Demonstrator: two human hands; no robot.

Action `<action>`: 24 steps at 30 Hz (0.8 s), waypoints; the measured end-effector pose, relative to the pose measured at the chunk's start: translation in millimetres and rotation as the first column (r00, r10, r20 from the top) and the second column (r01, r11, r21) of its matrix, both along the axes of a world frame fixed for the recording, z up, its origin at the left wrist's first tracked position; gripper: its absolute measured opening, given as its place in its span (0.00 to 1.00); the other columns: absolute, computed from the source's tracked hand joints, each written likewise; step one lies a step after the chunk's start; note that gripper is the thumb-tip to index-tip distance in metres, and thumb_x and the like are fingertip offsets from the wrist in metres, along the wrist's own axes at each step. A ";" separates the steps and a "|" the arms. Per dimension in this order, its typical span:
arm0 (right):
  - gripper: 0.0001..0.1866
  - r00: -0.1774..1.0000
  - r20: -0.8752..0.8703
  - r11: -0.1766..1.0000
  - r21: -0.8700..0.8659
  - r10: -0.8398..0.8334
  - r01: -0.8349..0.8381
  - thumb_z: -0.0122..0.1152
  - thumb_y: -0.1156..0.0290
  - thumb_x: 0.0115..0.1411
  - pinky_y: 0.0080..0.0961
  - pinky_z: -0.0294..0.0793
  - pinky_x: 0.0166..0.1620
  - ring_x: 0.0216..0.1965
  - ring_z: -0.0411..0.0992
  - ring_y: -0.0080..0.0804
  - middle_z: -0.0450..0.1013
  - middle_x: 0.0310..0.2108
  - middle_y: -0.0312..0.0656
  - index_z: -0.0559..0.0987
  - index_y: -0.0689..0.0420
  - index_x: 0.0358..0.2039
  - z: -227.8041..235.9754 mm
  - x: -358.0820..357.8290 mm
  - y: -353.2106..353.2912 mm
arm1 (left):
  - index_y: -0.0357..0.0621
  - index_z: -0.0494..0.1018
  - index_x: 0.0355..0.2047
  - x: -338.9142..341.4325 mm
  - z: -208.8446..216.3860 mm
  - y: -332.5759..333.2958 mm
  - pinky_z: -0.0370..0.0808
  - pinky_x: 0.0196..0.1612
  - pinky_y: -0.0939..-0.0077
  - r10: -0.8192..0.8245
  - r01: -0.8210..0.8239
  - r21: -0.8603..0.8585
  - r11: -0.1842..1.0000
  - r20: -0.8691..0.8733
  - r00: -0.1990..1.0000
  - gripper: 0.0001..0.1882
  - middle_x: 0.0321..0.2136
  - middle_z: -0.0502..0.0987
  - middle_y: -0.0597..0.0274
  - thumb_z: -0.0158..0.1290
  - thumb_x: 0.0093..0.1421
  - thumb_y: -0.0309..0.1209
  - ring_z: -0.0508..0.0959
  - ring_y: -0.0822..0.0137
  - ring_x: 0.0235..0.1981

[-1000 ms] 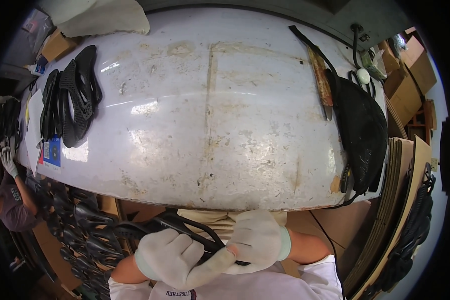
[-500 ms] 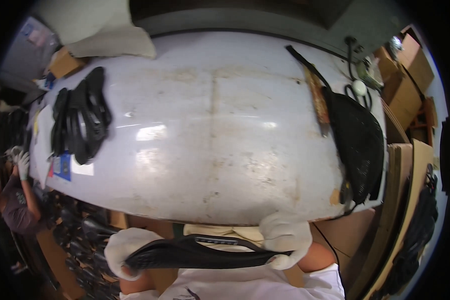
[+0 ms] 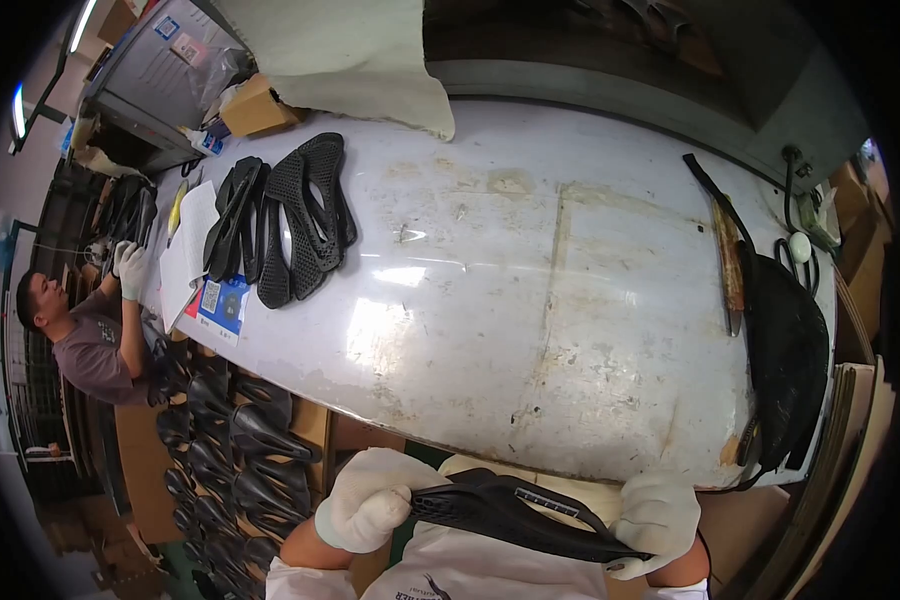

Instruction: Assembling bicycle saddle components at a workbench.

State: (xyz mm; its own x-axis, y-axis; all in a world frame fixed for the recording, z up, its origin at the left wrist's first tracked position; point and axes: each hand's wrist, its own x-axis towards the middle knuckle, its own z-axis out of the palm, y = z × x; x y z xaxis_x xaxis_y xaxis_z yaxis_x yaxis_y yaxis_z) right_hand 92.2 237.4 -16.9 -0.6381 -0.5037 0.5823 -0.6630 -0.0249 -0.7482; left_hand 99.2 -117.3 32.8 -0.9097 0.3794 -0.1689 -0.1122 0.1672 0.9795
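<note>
Both my gloved hands hold a black bicycle saddle (image 3: 495, 515) in front of my body, just off the table's near edge. My left hand (image 3: 372, 503) is closed around its left end, and my right hand (image 3: 656, 522) grips the right end. The saddle is seen nearly edge-on and slopes down to the right; a long opening shows along its middle. On the left of the white table (image 3: 470, 330) lie more black perforated saddle pieces (image 3: 292, 235), overlapping one another. Part of each glove hides the saddle's ends.
A co-worker (image 3: 95, 350) in white gloves stands at the far left. Several black saddles (image 3: 260, 430) fill the space below the table's left edge. On the right lie a black mesh-like bag (image 3: 785, 350) and a wooden-handled tool (image 3: 730, 270). Pale cloth (image 3: 340, 75) hangs over the back edge.
My view has swung left, bringing the co-worker and rack of saddles further in. The held saddle has tipped, its left end now higher than its right. Both hands keep their hold.
</note>
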 end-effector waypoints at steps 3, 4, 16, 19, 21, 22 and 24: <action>0.23 1.000 -0.018 0.996 0.092 -0.015 0.017 0.79 0.52 0.50 0.29 0.62 0.20 0.16 0.63 0.35 0.59 0.16 0.35 0.76 0.57 0.22 2.7 -0.4 1.3 | 0.24 0.81 0.44 -12.1 -0.1 -0.7 0.81 0.43 0.65 -0.078 0.079 -0.020 0.997 0.039 0.996 0.42 0.36 0.84 0.39 0.44 0.71 0.62 0.86 0.45 0.37; 0.24 0.998 -0.042 0.989 0.134 -0.051 0.057 0.80 0.51 0.49 0.29 0.61 0.21 0.16 0.63 0.34 0.59 0.17 0.35 0.76 0.57 0.23 2.1 -2.3 2.8 | 0.24 0.81 0.44 -16.1 -5.1 0.7 0.81 0.43 0.65 -0.072 0.072 0.086 0.994 -0.004 0.997 0.43 0.37 0.85 0.40 0.47 0.70 0.63 0.86 0.48 0.37; 0.28 0.976 0.132 0.761 0.647 -0.174 0.049 0.68 0.44 0.59 0.37 0.71 0.25 0.21 0.74 0.42 0.73 0.22 0.40 0.76 0.59 0.39 8.2 9.6 -18.5 | 0.39 0.83 0.24 -18.5 9.8 39.5 0.82 0.31 0.70 -0.114 -0.037 -0.304 0.952 -0.463 0.879 0.40 0.23 0.85 0.57 0.44 0.69 0.65 0.87 0.57 0.25; 0.23 0.971 0.102 0.831 0.542 -0.214 0.126 0.58 0.45 0.67 0.38 0.69 0.21 0.18 0.73 0.38 0.70 0.18 0.37 0.74 0.56 0.36 10.1 13.9 -20.8 | 0.40 0.82 0.24 -17.1 7.7 40.3 0.81 0.30 0.70 -0.122 -0.020 -0.270 0.963 -0.499 0.858 0.40 0.21 0.84 0.58 0.43 0.70 0.64 0.86 0.57 0.23; 0.26 0.959 0.189 0.808 0.586 -0.210 0.061 0.65 0.44 0.62 0.37 0.71 0.24 0.20 0.74 0.41 0.73 0.21 0.41 0.76 0.58 0.36 17.9 12.0 -18.6 | 0.36 0.84 0.31 -18.3 8.4 31.2 0.81 0.30 0.67 -0.184 0.071 -0.269 0.961 -0.422 0.888 0.34 0.28 0.85 0.53 0.52 0.67 0.60 0.87 0.53 0.28; 0.26 0.958 0.192 0.809 0.585 -0.213 0.063 0.65 0.44 0.62 0.37 0.71 0.24 0.20 0.74 0.41 0.73 0.21 0.41 0.76 0.58 0.36 16.5 13.4 -20.0 | 0.36 0.84 0.30 -20.5 10.7 35.8 0.81 0.30 0.66 -0.162 0.026 -0.308 0.951 -0.425 0.891 0.34 0.28 0.85 0.54 0.53 0.66 0.60 0.86 0.52 0.28; 0.29 0.933 0.164 0.729 0.672 -0.320 0.132 0.62 0.40 0.63 0.37 0.71 0.23 0.19 0.74 0.41 0.73 0.21 0.41 0.76 0.58 0.37 13.1 13.1 -27.1 | 0.37 0.84 0.31 -21.2 7.5 43.0 0.81 0.30 0.66 -0.130 -0.029 -0.335 0.942 -0.441 0.888 0.32 0.28 0.85 0.53 0.54 0.66 0.59 0.86 0.52 0.28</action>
State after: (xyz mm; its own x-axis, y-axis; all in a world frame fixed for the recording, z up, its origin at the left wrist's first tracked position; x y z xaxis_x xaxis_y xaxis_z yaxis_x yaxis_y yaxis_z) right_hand 105.3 210.3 -3.8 -0.8568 -0.5151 -0.0229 -0.3712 0.6471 -0.6659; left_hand 78.0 -74.3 40.4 -0.8964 0.4227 0.1337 0.3452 0.4762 0.8087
